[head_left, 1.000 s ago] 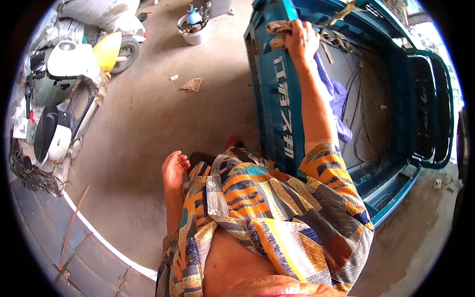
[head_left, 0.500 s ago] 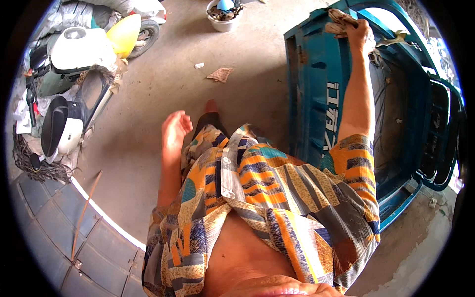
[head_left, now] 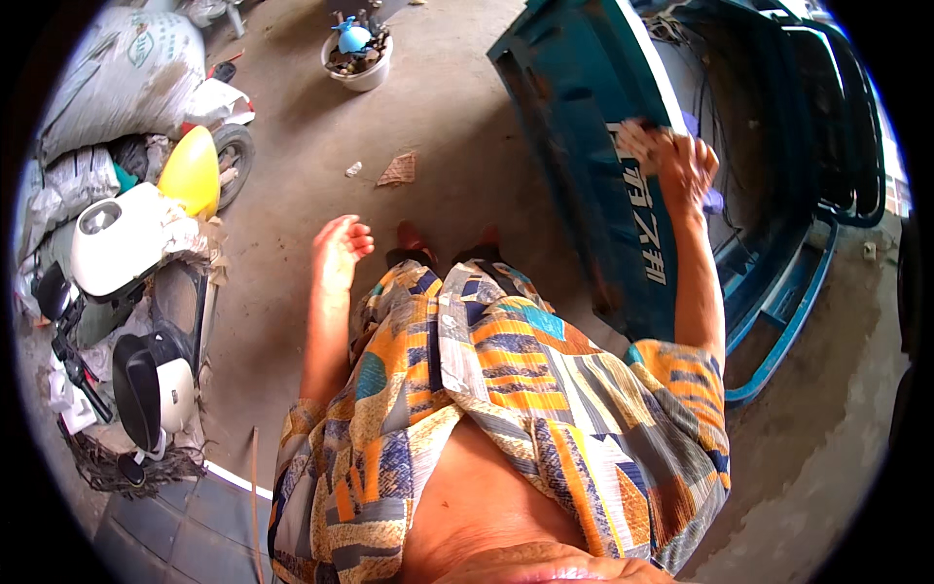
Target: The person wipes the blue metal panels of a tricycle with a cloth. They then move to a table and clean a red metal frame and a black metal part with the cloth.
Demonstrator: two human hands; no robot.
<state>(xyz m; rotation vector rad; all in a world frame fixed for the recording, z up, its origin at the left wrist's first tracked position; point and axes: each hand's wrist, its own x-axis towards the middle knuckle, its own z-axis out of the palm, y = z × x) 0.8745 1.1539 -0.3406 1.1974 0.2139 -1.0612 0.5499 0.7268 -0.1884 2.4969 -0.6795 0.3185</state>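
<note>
My right hand (head_left: pixel 686 165) grips a dirty brown rag (head_left: pixel 637 141), blurred by motion, against the white-lettered side panel (head_left: pixel 574 117) of a teal vehicle cargo bed. Behind that hand, bits of purple cloth (head_left: pixel 713 201) show inside the bed (head_left: pixel 720 253), where dark cables also lie. My left hand (head_left: pixel 341 243) hangs over the concrete beside my patterned clothing, fingers loosely bent and apart, holding nothing. My feet (head_left: pixel 409 238) show below, on the floor.
A white scooter (head_left: pixel 122 238) with a yellow part stands at left, among stuffed sacks (head_left: pixel 122 78). A white bucket (head_left: pixel 355 78) of dark sticks and a light-blue object sits ahead. A pinkish scrap (head_left: pixel 397 168) lies on the floor, and a thin stick (head_left: pixel 255 487) lies lower left.
My right hand with the rag has come down from the panel's far top end toward its middle. The teal panel now leans at a different slant, and the view has shifted.
</note>
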